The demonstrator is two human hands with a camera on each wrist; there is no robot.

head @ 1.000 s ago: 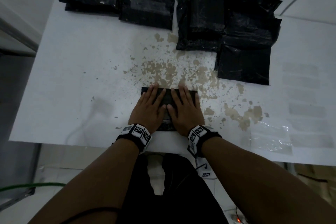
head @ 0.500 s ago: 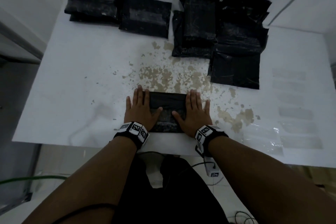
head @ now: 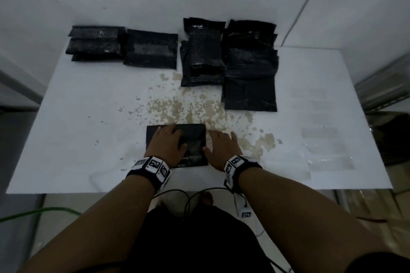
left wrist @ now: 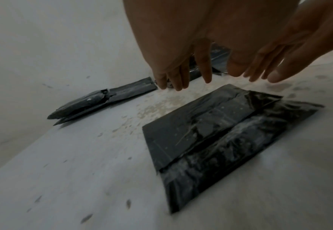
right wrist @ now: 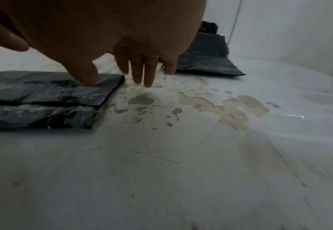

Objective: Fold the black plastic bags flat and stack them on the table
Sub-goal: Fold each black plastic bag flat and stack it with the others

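A folded black bag (head: 194, 142) lies flat near the front edge of the white table (head: 77, 128). My left hand (head: 167, 141) is spread over its left half with straight fingers. In the left wrist view the fingers (left wrist: 178, 80) look slightly lifted above the bag (left wrist: 210, 132). My right hand (head: 223, 147) lies open just right of the bag. Its thumb (right wrist: 88, 74) touches the bag's (right wrist: 43, 96) right corner, and its other fingers (right wrist: 141, 73) are over bare table. Two folded stacks (head: 95, 45) (head: 150, 51) sit at the back left.
Unfolded black bags lie heaped at the back centre (head: 202, 53) and back right (head: 250, 73). Brown worn patches (head: 177, 108) mark the tabletop. Clear plastic sheets (head: 328, 157) lie at the right. Walls close off the back and right; cables hang below the front edge.
Both hands pressed the bag's middle, then slid apart to its ends. Now the left hand is back over the left half and the right hand has slipped off the right edge.
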